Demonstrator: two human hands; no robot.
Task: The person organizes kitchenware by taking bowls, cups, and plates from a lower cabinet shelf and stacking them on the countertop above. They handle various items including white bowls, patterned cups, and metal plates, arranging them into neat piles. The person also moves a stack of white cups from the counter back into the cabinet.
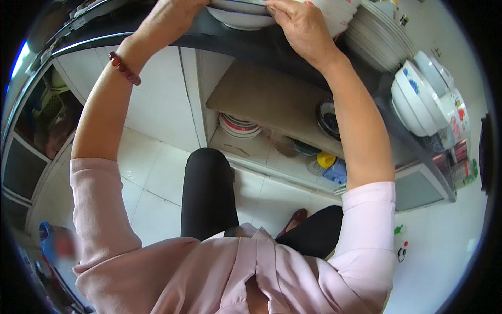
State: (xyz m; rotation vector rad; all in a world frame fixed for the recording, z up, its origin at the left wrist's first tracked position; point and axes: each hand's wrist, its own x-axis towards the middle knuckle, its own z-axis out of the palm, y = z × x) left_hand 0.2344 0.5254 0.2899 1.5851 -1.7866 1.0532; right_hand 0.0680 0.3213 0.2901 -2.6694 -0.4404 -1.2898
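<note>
At the top edge of the view, my left hand (172, 17) is at the left rim of a white bowl with a blue rim (239, 7). My right hand (302, 29) grips the opposite side, its thumb and fingers on the rim. Directly beneath sits another white bowl (245, 19), its foot over the dark countertop (204, 35). The picture's edge cuts off the upper part of the bowls and some of my left fingers. Beside my right hand stand white bowls with red marks (337, 17).
A stack of white plates (376, 37) and flowered bowls (419, 102) line the counter's right side. Below, an open cabinet shelf (266, 86) holds a dark round dish (328, 117). Stacked plates (239, 127) and a yellow item (325, 159) lie underneath. A cabinet door (164, 90) is at left.
</note>
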